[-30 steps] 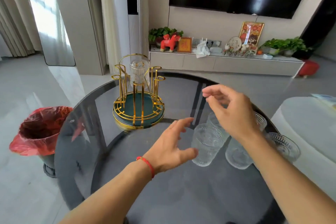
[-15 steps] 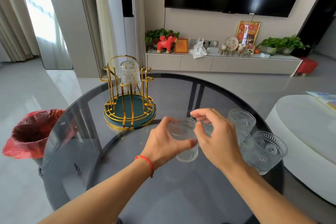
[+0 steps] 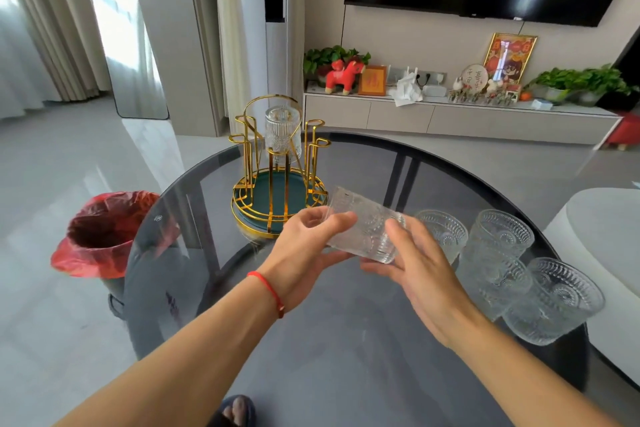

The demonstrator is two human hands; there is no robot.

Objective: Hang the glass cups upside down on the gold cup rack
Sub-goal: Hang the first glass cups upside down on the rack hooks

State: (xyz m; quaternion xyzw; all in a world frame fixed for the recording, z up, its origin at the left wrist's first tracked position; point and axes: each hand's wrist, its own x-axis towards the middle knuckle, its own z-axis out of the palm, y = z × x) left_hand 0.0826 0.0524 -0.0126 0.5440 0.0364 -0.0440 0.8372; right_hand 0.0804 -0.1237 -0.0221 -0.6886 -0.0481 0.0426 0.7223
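Observation:
A gold cup rack with a teal base stands on the round dark glass table, left of centre at the back. One glass cup hangs upside down on its rear peg. My left hand and my right hand together hold a patterned glass cup tipped on its side just in front of the rack, above the table. Several more glass cups stand upright on the table to the right of my right hand.
A bin with a red bag stands on the floor left of the table. A white rounded seat is at the right. A TV cabinet with plants and ornaments lines the far wall.
My left hand closed on a cup among the group, and both hands lifted it and tipped it sideways toward the rack. The camera view shifted right, so the rack appears further left.

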